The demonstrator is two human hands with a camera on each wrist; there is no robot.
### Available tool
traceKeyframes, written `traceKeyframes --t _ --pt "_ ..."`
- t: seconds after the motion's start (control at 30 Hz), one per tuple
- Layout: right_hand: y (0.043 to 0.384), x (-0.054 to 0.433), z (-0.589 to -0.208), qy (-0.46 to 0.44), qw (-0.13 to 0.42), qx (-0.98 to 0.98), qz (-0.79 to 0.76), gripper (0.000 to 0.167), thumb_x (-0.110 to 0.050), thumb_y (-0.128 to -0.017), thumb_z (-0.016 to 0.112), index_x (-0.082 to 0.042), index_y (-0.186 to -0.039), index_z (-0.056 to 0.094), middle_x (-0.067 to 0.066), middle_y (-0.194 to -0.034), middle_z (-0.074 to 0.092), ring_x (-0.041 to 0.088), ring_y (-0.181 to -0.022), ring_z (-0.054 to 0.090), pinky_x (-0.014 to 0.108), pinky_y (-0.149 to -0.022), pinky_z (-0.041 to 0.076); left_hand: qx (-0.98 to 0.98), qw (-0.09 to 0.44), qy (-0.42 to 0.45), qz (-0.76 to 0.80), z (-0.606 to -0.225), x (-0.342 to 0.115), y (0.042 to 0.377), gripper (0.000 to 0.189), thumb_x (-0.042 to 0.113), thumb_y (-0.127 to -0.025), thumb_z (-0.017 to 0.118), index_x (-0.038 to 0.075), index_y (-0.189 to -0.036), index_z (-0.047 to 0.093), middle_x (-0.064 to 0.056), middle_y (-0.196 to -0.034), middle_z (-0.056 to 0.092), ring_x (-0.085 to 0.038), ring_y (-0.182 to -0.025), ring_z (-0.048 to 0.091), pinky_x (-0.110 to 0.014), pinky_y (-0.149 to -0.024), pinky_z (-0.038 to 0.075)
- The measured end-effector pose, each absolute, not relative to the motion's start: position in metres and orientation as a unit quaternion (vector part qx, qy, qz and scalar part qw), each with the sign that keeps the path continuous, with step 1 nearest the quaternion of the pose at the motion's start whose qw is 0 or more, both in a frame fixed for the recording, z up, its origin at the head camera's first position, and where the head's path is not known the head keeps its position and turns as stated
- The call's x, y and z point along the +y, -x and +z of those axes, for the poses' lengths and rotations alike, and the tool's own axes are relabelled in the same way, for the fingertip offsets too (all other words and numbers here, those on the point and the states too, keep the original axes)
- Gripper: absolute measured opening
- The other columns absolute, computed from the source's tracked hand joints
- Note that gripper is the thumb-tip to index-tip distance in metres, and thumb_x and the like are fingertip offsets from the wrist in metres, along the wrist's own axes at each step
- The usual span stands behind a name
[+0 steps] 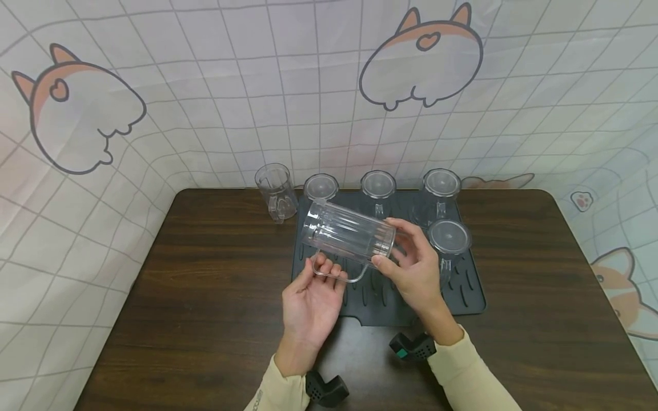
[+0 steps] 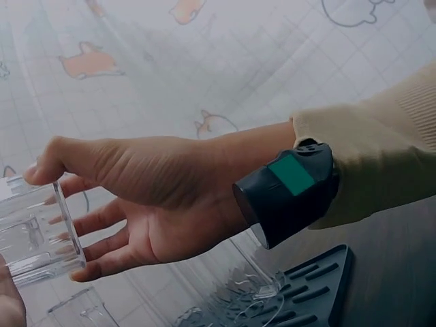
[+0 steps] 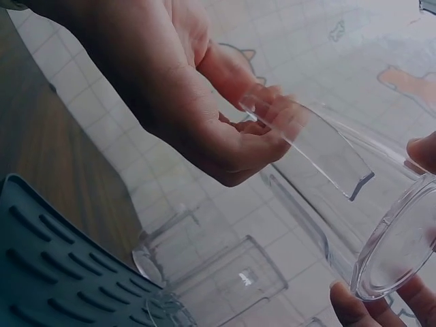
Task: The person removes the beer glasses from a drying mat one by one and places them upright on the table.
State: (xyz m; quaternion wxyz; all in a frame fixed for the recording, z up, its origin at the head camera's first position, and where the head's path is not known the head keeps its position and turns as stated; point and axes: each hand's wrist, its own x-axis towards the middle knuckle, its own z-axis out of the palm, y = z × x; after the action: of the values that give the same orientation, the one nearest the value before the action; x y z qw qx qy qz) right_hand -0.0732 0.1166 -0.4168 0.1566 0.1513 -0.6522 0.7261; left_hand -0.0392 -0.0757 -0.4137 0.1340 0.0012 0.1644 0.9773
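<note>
A clear beer mug [image 1: 346, 231] is tilted on its side above the dark drying mat [image 1: 377, 308], mouth to the left and handle towards the person. My right hand [image 1: 418, 271] grips it around the base end, thumb in front and fingers behind. The left hand [image 1: 313, 302], palm up, holds the handle [image 3: 334, 160] near the mouth end, its fingers curled at it. In the left wrist view the right hand [image 2: 143, 197] spreads its fingers behind the base; only a sliver of the left hand shows at the lower left edge.
Upside-down clear mugs stand on the mat, three along the back, including a back-right mug [image 1: 442, 182], plus another mug [image 1: 449, 237] near its right edge. An upright mug [image 1: 276, 194] stands left of the mat on the brown table [image 1: 216, 285]. A patterned cloth [image 1: 308, 91] hangs behind.
</note>
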Motion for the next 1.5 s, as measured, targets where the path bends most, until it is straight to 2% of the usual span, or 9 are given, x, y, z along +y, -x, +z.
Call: traceKeyframes --t 0.1,0.27,0.5,0.73,0.93,1.3,1.5 --pt "0.073 0.117 -0.415 -0.149 0.157 -0.655 0.724 0.067 0.019 -0.076 0.071 0.005 -0.139 0.054 0.002 -0.132 0.058 0.012 -0.12 0.063 0.023 -0.099 0.058 0.168 0.134 0.001 0.977 -0.414 -0.075 0.039 0.033 0.029 -0.114 0.028 0.014 -0.104 0.056 0.004 -0.093 0.055 -0.013 -0.095 0.051 -0.026 -0.095 0.048" --pt "0.073 0.118 -0.413 -0.149 0.154 -0.656 0.724 0.068 0.019 -0.077 0.071 0.0 -0.14 0.055 0.003 -0.133 0.058 0.013 -0.12 0.063 0.023 -0.098 0.058 0.171 0.137 -0.014 0.976 -0.413 -0.076 0.039 0.034 0.029 -0.115 0.027 0.015 -0.103 0.055 0.004 -0.093 0.055 -0.013 -0.095 0.052 -0.025 -0.096 0.048" --pt "0.076 0.12 -0.41 -0.156 0.129 -0.654 0.729 0.067 0.018 -0.081 0.067 0.009 -0.144 0.046 0.003 -0.138 0.056 0.014 -0.122 0.062 0.023 -0.096 0.059 0.156 0.144 -0.051 0.976 -0.411 -0.077 0.038 0.038 0.027 -0.115 0.022 0.014 -0.101 0.054 0.004 -0.095 0.056 -0.012 -0.097 0.053 -0.025 -0.1 0.048" --pt "0.077 0.124 -0.4 -0.15 0.102 -0.693 0.698 0.07 0.009 -0.087 0.064 0.0 -0.152 0.041 0.002 -0.148 0.048 0.013 -0.128 0.056 0.017 -0.099 0.055 0.138 0.14 -0.078 0.977 -0.409 -0.076 0.036 0.035 0.025 -0.114 0.025 0.012 -0.102 0.054 0.003 -0.097 0.057 -0.013 -0.098 0.054 -0.026 -0.102 0.047" --pt "0.078 0.134 -0.389 -0.152 0.149 -0.708 0.673 0.067 0.007 -0.091 0.058 -0.003 -0.154 0.041 0.008 -0.15 0.051 0.016 -0.134 0.056 0.017 -0.108 0.049 0.131 0.139 -0.099 0.977 -0.409 -0.078 0.036 0.036 0.024 -0.115 0.024 0.012 -0.102 0.055 0.002 -0.098 0.059 -0.013 -0.099 0.055 -0.026 -0.104 0.046" --pt "0.08 0.156 -0.368 -0.19 0.2 -0.632 0.724 0.049 0.0 -0.099 0.042 -0.003 -0.148 0.049 0.002 -0.141 0.06 0.018 -0.127 0.063 0.024 -0.102 0.055 0.119 0.124 -0.117 0.978 -0.408 -0.088 0.037 0.039 0.024 -0.114 0.022 0.01 -0.103 0.057 0.001 -0.097 0.06 -0.014 -0.099 0.057 -0.026 -0.104 0.048" --pt "0.079 0.173 -0.361 -0.204 0.205 -0.6 0.746 0.042 -0.01 -0.106 0.045 -0.002 -0.147 0.05 0.009 -0.142 0.059 0.021 -0.128 0.063 0.026 -0.102 0.056 0.122 0.116 -0.132 0.977 -0.405 -0.096 0.04 0.036 0.024 -0.114 0.024 0.008 -0.104 0.055 -0.001 -0.099 0.059 -0.016 -0.101 0.057 -0.026 -0.104 0.048"
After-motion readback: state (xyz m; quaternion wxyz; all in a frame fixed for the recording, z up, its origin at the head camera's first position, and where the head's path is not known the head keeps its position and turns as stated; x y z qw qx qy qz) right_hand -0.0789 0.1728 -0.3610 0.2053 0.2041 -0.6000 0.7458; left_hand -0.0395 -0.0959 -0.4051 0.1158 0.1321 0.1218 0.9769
